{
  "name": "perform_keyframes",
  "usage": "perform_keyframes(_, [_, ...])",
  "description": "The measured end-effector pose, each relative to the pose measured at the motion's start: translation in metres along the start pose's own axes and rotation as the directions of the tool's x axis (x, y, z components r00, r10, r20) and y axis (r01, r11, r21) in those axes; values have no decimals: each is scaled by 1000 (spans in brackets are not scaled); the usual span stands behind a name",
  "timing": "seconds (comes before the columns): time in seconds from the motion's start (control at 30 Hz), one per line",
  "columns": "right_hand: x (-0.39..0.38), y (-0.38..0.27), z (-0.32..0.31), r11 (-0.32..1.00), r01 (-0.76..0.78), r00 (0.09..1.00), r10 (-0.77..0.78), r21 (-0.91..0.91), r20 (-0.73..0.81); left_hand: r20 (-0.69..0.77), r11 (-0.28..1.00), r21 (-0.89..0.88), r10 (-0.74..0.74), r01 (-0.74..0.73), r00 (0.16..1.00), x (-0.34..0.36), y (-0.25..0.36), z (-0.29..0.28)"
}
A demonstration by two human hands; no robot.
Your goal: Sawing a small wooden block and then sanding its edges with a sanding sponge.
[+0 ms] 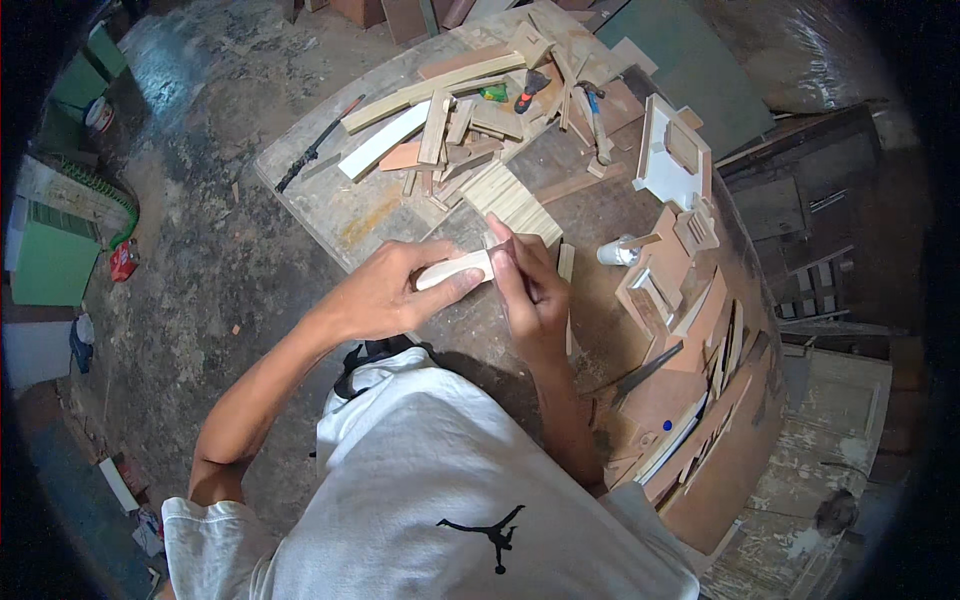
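A pale wood piece (455,270) is gripped by the left hand (395,290) and pressed at its end by the right hand (530,285) above a cluttered workbench (330,200), where slats (512,200), offcuts (450,120) and a white frame (668,155) are scattered.

Pale smooth wooden piece (455,270) over a rough, dusty wooden workbench (340,200)

Head camera looks steeply down, close above the workbench (330,200).
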State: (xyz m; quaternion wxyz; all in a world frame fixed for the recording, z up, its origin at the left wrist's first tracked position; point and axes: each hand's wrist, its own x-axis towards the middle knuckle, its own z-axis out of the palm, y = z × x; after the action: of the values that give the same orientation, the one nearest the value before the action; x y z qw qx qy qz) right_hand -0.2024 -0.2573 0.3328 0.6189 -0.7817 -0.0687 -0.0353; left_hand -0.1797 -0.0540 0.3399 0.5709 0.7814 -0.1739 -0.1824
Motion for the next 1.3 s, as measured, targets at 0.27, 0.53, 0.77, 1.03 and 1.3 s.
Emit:
perform_keyframes(0.27, [-2, 2, -2, 999, 44, 999, -44, -24, 12, 6, 999, 35, -31, 31, 999, 3, 2, -1])
perform_keyframes(0.53, [-6, 9, -5, 990, 128, 992, -129, -64, -9, 9, 999, -33, 36, -36, 999, 5, -5, 5])
perform_keyframes(0.77, [-9, -4, -11, 989, 125, 992, -125, -83, 1, 26, 998, -39, 45, -44, 999, 8, 0, 4])
perform_keyframes(1.03, [-12, -5, -4, 990, 115, 993, -116, -85, -13, 21, 998, 54, 27, -28, 999, 3, 1, 0])
perform_keyframes(1.3, [-3, 30, -4, 987, -89, 958, 122, 135, -260, -115, 999, 40, -33, 38, 993, -2, -14, 11])
